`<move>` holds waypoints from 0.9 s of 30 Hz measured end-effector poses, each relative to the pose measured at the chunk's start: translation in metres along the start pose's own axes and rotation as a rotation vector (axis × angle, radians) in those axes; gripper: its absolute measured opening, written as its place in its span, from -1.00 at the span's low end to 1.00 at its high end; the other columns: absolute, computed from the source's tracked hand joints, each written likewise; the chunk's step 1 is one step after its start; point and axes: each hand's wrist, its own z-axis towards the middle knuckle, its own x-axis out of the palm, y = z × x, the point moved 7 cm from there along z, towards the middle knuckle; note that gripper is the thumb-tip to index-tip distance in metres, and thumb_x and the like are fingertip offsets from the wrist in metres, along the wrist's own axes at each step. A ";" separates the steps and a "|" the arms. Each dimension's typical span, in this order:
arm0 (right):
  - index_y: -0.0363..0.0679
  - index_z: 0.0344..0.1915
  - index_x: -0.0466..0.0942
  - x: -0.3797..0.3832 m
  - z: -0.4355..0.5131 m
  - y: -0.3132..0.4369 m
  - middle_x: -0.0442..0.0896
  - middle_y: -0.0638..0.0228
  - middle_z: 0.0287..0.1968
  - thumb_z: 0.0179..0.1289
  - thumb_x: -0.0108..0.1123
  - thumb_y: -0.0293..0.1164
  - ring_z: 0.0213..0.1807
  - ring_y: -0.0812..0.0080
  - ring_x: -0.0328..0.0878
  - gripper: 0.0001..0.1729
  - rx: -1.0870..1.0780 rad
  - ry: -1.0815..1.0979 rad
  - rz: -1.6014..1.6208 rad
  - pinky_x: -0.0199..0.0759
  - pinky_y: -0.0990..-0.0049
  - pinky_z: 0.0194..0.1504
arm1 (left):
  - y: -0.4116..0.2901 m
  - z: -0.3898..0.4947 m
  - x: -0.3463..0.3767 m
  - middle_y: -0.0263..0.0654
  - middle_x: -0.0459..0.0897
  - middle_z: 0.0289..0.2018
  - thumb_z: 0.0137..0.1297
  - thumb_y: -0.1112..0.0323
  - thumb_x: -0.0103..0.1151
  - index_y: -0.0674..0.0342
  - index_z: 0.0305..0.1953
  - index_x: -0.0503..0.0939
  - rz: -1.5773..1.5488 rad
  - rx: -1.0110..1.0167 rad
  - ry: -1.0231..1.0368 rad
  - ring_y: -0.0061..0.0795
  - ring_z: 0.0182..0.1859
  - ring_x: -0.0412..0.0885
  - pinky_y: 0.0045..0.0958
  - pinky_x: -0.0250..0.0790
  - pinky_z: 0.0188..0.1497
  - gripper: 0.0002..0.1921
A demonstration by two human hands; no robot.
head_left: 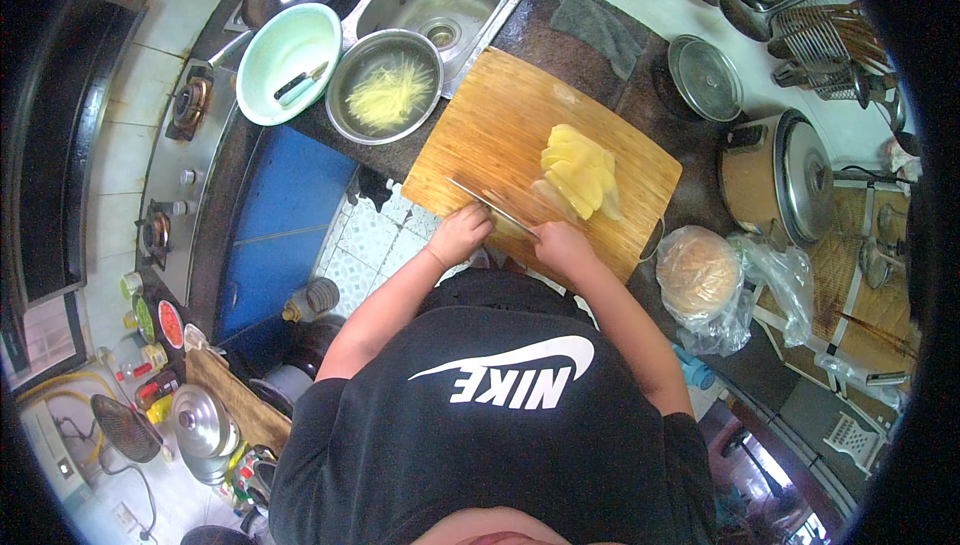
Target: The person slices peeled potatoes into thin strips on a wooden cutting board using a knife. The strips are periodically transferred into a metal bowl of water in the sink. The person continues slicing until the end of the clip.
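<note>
My right hand grips the handle of a kitchen knife. Its blade lies edge-on over the near side of a wooden cutting board, pointing up and left. Close beside the blade, my left hand rests on the board's near edge with fingers curled; what lies under the fingertips is hidden. Some pale yellow pieces show between the knife and the board's near edge. Further right, a fanned pile of thin yellow slices, apparently potato, lies on the board.
Left of the board, a metal bowl holds pale shreds in water. A light green basin contains a black-handled knife. Behind them is a steel sink. To the right stand a rice cooker, a lidded pot and a plastic-wrapped bundle.
</note>
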 end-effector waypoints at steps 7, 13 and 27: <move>-0.10 -0.25 0.63 0.004 0.022 0.009 0.62 -0.01 -0.32 0.12 -0.02 -0.36 -0.25 0.00 0.59 -0.72 0.022 -0.032 0.007 0.45 0.12 -0.17 | 0.001 0.000 0.004 -0.23 0.53 -0.15 0.03 0.36 0.09 0.18 -0.27 0.52 -0.006 -0.021 0.013 -0.20 -0.03 0.50 -0.30 0.42 -0.05 -0.81; -0.09 -0.21 0.62 -0.001 0.024 0.004 0.62 -0.02 -0.30 0.08 -0.01 -0.37 -0.22 0.01 0.58 -0.70 -0.027 -0.075 0.094 0.44 0.12 -0.14 | 0.002 0.000 0.004 -0.21 0.54 -0.13 0.03 0.35 0.07 0.19 -0.26 0.52 0.014 -0.002 0.033 -0.19 -0.03 0.51 -0.31 0.42 -0.04 -0.79; -0.02 -0.15 0.62 -0.003 0.005 0.006 0.63 0.02 -0.30 0.06 -0.04 -0.41 -0.22 0.02 0.59 -0.64 0.005 0.050 -0.002 0.45 0.12 -0.13 | 0.001 -0.003 0.004 -0.24 0.52 -0.16 0.01 0.36 0.08 0.19 -0.20 0.52 -0.005 -0.017 0.001 -0.21 -0.05 0.50 -0.31 0.42 -0.05 -0.74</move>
